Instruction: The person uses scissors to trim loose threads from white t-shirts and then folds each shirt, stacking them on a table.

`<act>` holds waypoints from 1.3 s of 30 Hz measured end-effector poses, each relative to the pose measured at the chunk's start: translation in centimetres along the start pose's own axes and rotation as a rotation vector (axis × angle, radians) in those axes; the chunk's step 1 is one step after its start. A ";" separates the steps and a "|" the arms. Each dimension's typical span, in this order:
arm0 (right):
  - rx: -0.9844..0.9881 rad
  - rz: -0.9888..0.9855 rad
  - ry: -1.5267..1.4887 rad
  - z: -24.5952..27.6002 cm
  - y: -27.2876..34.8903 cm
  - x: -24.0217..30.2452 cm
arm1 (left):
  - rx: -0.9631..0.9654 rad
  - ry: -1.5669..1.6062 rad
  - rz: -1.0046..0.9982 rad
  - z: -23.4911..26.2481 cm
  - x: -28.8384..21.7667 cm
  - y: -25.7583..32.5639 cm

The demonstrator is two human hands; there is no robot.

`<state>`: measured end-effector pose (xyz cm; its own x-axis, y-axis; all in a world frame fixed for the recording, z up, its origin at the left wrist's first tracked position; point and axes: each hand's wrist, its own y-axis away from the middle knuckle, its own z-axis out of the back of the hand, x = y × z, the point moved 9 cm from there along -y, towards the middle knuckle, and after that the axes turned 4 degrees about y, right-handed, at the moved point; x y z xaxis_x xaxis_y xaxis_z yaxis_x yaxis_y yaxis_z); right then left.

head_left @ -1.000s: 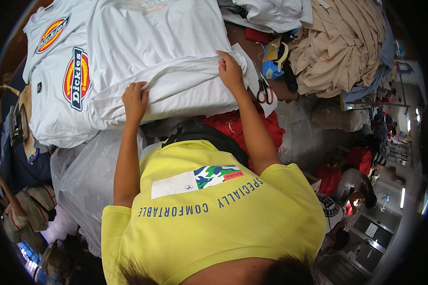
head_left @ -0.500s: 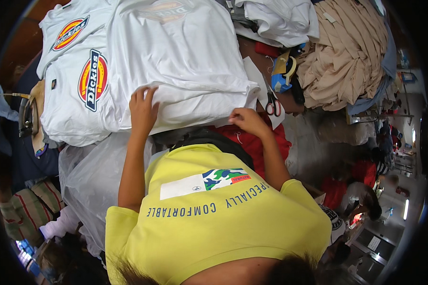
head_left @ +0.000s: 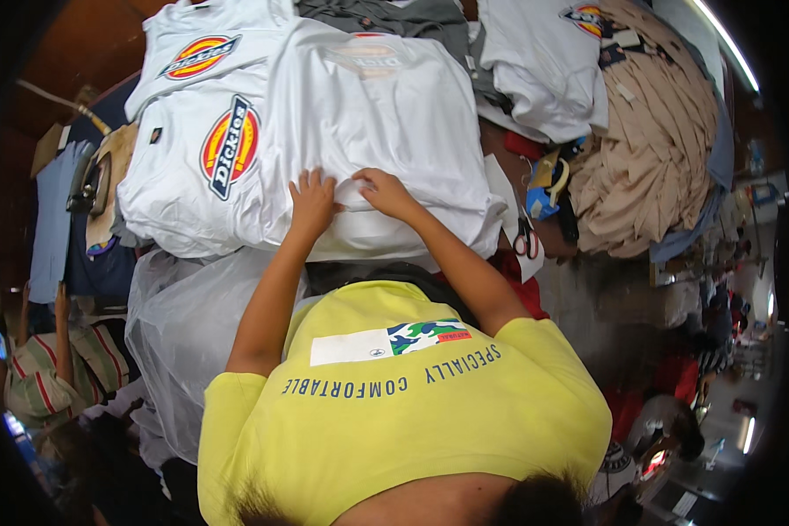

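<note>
A white T-shirt [head_left: 373, 114] lies face down on a table before me, its printed emblem showing faintly through the cloth. My left hand [head_left: 314, 203] rests on its near part, fingers spread. Close beside it, my right hand [head_left: 387, 195] has its fingers bent and seems to pinch a fold of the same shirt. The cloth is rumpled between the two hands. Left of it lie more white T-shirts [head_left: 171, 167] with a red, yellow and dark blue emblem, face up.
Scissors [head_left: 526, 238] and a tape dispenser [head_left: 548, 186] lie to the right, near a large beige cloth pile [head_left: 644, 149]. Clear plastic sheeting [head_left: 197, 329] hangs at the near left. Far left, another person's hands [head_left: 60, 302] are at a blue garment [head_left: 54, 210].
My right hand has left the shirt's right corner and moved left; my left hand has shifted right over the cloth. They are now close together. The whole view has shifted.
</note>
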<state>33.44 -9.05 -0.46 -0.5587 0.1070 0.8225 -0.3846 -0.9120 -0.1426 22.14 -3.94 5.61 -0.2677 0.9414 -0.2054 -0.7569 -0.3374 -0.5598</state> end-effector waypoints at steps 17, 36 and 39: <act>-0.092 -0.113 -0.053 8.7 -3.9 0.9 | 1.076 1.194 0.225 0.9 -8.0 1.9; 0.238 -0.108 -0.340 7.6 7.6 5.1 | -0.132 1.754 0.385 10.2 0.0 -12.6; 0.450 -0.046 -0.415 6.2 8.7 8.0 | 0.012 1.554 0.361 11.8 -0.8 -10.7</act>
<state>30.18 -18.60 8.26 -0.1811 0.0694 0.9810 -0.0032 -0.9975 0.0699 23.46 -1.05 21.25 0.4092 -0.1074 -0.9061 -0.7978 -0.5241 -0.2981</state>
